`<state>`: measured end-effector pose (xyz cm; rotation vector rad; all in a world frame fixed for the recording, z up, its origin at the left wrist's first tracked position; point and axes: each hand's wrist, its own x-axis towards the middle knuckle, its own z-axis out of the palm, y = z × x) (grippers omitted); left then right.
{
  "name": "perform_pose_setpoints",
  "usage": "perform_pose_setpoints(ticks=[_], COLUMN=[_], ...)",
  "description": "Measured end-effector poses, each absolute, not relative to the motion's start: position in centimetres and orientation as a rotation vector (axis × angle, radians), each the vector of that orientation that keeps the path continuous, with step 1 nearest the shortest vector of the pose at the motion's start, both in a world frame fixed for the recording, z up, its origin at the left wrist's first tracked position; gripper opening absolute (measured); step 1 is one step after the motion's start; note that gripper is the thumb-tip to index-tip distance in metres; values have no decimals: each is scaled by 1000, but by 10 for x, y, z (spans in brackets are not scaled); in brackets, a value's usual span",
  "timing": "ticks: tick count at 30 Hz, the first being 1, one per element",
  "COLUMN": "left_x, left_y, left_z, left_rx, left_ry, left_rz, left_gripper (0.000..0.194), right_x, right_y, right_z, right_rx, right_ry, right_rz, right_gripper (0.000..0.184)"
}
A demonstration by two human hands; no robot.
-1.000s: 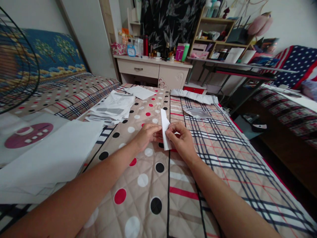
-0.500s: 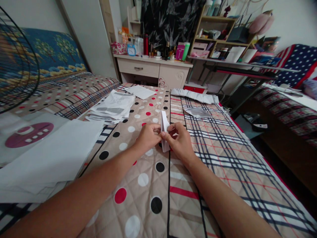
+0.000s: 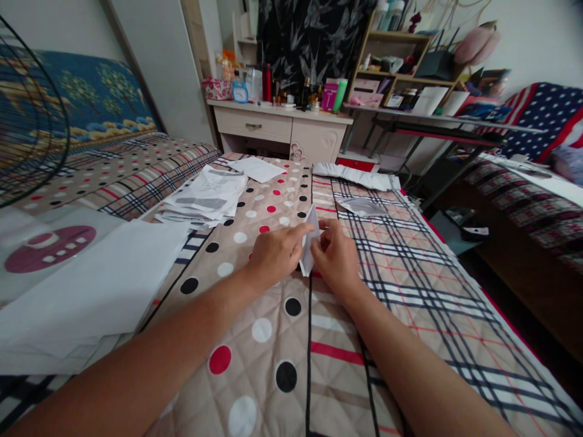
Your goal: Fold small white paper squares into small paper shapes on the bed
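A narrow piece of folded white paper stands on edge above the quilted bedspread, between my two hands. My left hand is closed on its left side, with the index finger reaching over to the paper's face. From the right, my right hand pinches the paper, fingers curled and thumb against it. The fingertips behind the paper are partly hidden.
At the left lie large white sheets and a pile of printed papers. Beyond is a single white sheet. A long crinkled white packet and a clear plastic sleeve lie far right. A fan stands left.
The folded paper has tilted and turned, now showing more of its face. My left index finger has stretched across it, and my right hand has shifted slightly along it.
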<state>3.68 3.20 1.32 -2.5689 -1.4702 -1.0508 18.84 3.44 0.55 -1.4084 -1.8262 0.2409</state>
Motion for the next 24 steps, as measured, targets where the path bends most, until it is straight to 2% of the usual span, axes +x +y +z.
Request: perform_pose_setpoints(ticks=[3,8,13,16,20,24], left_x=[34,32,30,24,17,17], left_y=[32,30,31,39,51,55], left_z=[16,21,25,23,16,9], left_rx=[-2586,-2580,-2642,-2726,-2871,-2974], left_ry=[-1415,-1463,-1444,-1433,-1429,-1407], left_rz=[-766,-511,-384,-515,-915,-1211], left_gripper=[42,45,23,15,10,8], right_x=[191,192,194,200,206,206], right_y=[35,34,36,43,51,52], right_z=[8,7,4,1,-3,-4], right_rx=[-1412,-1393,-1318,-1301,-1231,-1199], right_ry=[-1864,-1895,-1820,-1680,-1466,-1444], right_rz=[168,168,297,444,765,950], right_gripper=[36,36,39,39,36,26])
